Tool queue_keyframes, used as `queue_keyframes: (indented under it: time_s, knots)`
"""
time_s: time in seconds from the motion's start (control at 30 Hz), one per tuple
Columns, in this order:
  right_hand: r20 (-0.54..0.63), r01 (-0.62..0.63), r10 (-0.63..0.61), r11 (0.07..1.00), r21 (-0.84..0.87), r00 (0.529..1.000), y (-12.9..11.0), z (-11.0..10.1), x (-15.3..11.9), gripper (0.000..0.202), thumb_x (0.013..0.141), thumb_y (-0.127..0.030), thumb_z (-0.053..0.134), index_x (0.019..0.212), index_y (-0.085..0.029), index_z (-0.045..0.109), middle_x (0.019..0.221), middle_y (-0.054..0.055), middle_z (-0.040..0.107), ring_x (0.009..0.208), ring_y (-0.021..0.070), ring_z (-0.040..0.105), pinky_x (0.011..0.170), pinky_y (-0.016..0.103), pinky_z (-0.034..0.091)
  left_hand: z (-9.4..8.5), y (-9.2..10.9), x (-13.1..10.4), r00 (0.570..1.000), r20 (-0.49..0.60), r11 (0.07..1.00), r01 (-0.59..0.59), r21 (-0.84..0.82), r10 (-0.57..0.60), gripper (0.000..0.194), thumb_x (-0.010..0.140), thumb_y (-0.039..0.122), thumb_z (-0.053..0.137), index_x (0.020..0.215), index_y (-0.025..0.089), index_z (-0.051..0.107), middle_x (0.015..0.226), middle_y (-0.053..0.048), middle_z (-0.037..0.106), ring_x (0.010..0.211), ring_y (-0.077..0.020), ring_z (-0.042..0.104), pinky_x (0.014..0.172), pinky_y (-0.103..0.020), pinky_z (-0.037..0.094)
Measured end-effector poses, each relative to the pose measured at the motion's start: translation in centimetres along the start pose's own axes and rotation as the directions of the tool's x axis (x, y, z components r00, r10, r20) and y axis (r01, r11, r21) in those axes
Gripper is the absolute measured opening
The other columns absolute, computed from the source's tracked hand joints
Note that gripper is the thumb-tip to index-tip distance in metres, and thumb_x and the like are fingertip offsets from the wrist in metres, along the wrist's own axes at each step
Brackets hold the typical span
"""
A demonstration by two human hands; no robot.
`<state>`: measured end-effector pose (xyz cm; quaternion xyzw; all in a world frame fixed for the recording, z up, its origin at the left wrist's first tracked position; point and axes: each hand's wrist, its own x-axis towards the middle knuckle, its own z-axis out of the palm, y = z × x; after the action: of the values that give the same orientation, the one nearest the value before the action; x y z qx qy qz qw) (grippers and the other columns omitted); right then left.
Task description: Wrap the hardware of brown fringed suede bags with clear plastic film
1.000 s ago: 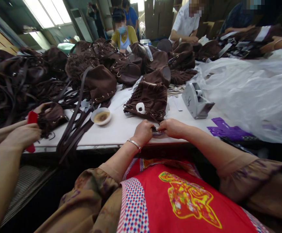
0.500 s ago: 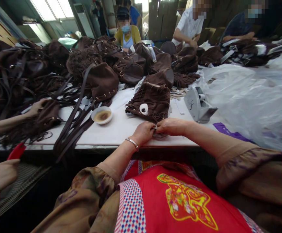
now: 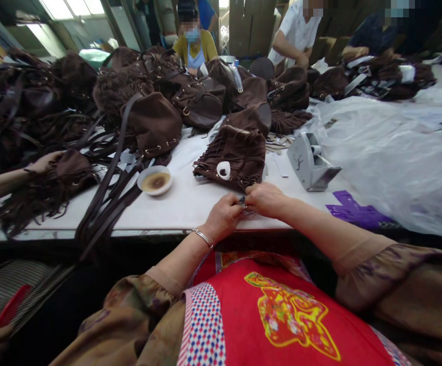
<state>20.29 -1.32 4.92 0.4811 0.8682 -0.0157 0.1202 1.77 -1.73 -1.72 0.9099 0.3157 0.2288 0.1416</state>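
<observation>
Near hands (image 3: 264,200), fringed bag (image 3: 240,155), bowl (image 3: 155,181), perhaps dispenser (image 3: 303,163)

Small Work at the Edge of the White Table (image 3: 190,213)

The person's left hand (image 3: 224,217) and right hand (image 3: 264,200) are close together, pinching between them a small dark piece (image 3: 243,200), which I cannot recognise. Just beyond them lies a fringed brown bag (image 3: 244,150), with a white round piece (image 3: 225,165) upon it. On its left is a bowl (image 3: 159,193) of brownish liquid; on its right stands a grey dispenser (image 3: 305,165). Farther left, a co-worker's hand (image 3: 48,161) touches another brown bag (image 3: 73,170).
</observation>
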Motion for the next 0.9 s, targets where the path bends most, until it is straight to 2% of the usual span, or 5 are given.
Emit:
queue_keyframes:
  time_s: [0.17,0.3,0.5,0.7,0.9]
  knots:
    - [0.070,-0.139,0.137,0.990,0.022,0.988,-1.8,-0.1,0.6,0.025,0.087,-0.025,0.056,0.093,-0.011,0.076,0.092,0.018,0.074,0.086,0.0272,0.069,0.070,0.030,0.048,-0.1,0.7,0.0,0.998,-0.003,0.997,0.064,0.052,-0.064,0.020,0.092,0.032,0.056,0.101,0.016,0.063,0.094,-0.008,0.057,0.087,-0.0192,0.054,0.077,-0.029,0.046]
    - [0.147,-0.095,0.081,0.991,0.089,0.986,-1.2,-0.7,0.5,0.024,0.085,-0.023,0.055,0.087,-0.013,0.077,0.088,0.016,0.075,0.083,0.0267,0.070,0.069,0.029,0.048,-0.1,1.1,0.7,0.989,0.072,0.981,0.115,0.156,-0.128,0.021,0.093,0.035,0.053,0.095,0.019,0.066,0.092,-0.007,0.058,0.082,-0.0194,0.055,0.071,-0.029,0.045]
    - [-0.040,0.088,-0.078,0.882,0.463,0.996,2.9,-1.0,-1.3,0.033,0.085,-0.017,0.057,0.114,-0.023,0.071,0.103,0.003,0.073,0.089,0.0167,0.066,0.080,0.024,0.047,-0.1,0.1,1.3,0.992,0.109,0.996,0.060,0.073,-0.067,0.017,0.091,0.029,0.055,0.087,0.019,0.069,0.092,-0.005,0.058,0.081,-0.0165,0.056,0.071,-0.027,0.044]
    - [-0.074,0.255,-0.247,0.956,0.146,0.966,4.8,-0.4,-2.0,0.054,0.075,-0.025,0.076,0.127,-0.035,0.064,0.093,0.003,0.063,0.082,0.0182,0.059,0.074,0.028,0.040,-0.8,-1.5,1.4,0.983,0.130,0.986,-0.116,-0.119,0.131,0.017,0.089,0.025,0.058,0.081,0.016,0.070,0.085,-0.004,0.055,0.078,-0.0142,0.054,0.071,-0.024,0.043]
    - [-0.055,0.311,-0.309,0.950,0.024,0.949,3.3,0.6,-0.9,0.031,0.083,-0.023,0.068,0.112,-0.033,0.072,0.084,0.003,0.060,0.076,0.0168,0.054,0.064,0.027,0.031,-2.2,-2.2,1.1,0.953,0.235,0.973,-0.150,-0.177,0.190,0.022,0.092,0.029,0.054,0.083,0.018,0.071,0.086,-0.004,0.056,0.078,-0.0146,0.054,0.072,-0.025,0.044]
